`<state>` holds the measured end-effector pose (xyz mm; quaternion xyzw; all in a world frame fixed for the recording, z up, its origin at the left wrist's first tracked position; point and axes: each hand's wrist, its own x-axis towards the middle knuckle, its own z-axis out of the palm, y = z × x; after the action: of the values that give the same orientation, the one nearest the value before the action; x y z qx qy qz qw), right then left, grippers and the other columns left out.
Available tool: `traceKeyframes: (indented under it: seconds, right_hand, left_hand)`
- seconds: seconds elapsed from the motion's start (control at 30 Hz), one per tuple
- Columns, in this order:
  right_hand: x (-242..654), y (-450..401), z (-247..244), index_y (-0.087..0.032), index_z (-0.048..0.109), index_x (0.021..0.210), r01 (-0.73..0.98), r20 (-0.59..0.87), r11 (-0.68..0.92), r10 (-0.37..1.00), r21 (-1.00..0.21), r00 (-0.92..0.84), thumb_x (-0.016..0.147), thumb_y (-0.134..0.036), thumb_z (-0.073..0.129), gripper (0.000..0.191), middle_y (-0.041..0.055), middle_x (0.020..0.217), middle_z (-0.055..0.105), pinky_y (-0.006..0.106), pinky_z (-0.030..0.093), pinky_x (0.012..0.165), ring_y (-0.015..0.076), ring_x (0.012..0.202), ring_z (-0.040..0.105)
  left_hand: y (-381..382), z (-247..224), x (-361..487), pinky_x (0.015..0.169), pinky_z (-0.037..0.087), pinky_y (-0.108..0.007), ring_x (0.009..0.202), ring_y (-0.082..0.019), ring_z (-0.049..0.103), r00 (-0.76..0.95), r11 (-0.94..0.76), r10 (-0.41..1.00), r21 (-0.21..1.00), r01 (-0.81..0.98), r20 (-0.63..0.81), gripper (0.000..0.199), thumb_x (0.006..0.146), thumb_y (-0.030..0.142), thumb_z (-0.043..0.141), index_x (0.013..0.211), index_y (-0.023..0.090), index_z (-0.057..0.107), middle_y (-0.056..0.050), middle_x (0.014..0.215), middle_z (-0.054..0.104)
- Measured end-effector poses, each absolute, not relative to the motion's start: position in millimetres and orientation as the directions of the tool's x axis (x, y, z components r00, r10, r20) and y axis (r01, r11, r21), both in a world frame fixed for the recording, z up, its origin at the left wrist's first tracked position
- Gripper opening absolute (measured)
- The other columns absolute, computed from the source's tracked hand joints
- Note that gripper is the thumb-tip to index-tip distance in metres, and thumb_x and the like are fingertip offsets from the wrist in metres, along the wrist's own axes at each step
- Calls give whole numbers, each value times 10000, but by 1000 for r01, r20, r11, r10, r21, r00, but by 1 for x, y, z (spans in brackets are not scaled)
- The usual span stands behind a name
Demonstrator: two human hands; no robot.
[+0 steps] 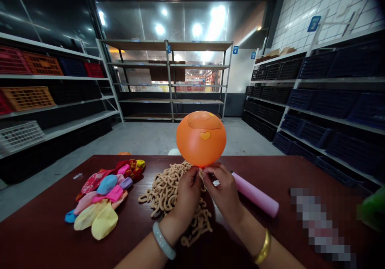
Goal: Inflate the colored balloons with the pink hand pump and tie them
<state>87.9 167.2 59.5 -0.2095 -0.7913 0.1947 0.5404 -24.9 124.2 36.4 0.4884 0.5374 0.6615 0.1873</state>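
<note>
An inflated orange balloon (201,144) with a printed pattern stands upright over the table, its neck at the bottom. My left hand (190,190) closes on the neck from the left. From the right, my right hand (224,190) pinches the same neck, fingertips close to the left thumb. A bit of beige cord seems to be between the fingers, but the fingers partly hide it. Behind and below my left hand lies a heap of beige cord rings (165,186). A pink cylinder (255,194), perhaps a pump, lies to the right of my right hand.
Uninflated balloons (104,200) in several colours lie on the left of the dark red table (135,249). A blurred-out object (320,225) and a green thing (374,208) are at the right. Shelves with crates (327,104) line both sides; a rack (171,80) stands behind.
</note>
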Motion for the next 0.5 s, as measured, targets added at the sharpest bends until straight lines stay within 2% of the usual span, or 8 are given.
traceKeyframes:
  seconds: [0.1, 0.17, 0.33, 0.5]
  right_hand:
    - [88, 166, 57, -218, 649, 937, 140, 789, 873, 483, -467, -381, 934, -198, 523, 127, 62, 947, 673, 351, 479, 844, 204, 916, 612]
    - [87, 167, 55, -218, 654, 960, 132, 782, 873, 480, -469, -397, 936, -195, 518, 140, 57, 956, 687, 350, 477, 850, 202, 916, 620]
    - [86, 173, 53, -221, 652, 942, 27, 690, 758, 607, -651, -395, 888, -210, 590, 83, 25, 901, 701, 289, 498, 726, 173, 808, 644]
    - [87, 177, 56, -208, 659, 903, -24, 581, 637, 687, -771, -438, 847, -224, 620, 70, 28, 883, 691, 263, 495, 700, 167, 796, 645]
  left_hand:
    - [125, 36, -26, 760, 463, -294, 794, -186, 597, -469, -351, 773, 904, 244, 427, 136, 846, 226, 527, 857, 173, 652, -42, 837, 667]
    - [125, 35, -27, 780, 463, -302, 820, -191, 605, -487, -337, 763, 904, 262, 425, 140, 837, 208, 524, 879, 173, 653, -47, 862, 671]
    - [124, 34, -29, 791, 466, -314, 837, -197, 615, -469, -327, 744, 872, 365, 476, 160, 846, 200, 511, 901, 172, 659, -55, 868, 674]
    - [122, 34, -30, 800, 469, -323, 865, -203, 628, -440, -298, 749, 845, 444, 495, 204, 859, 212, 516, 986, 178, 671, -68, 945, 688]
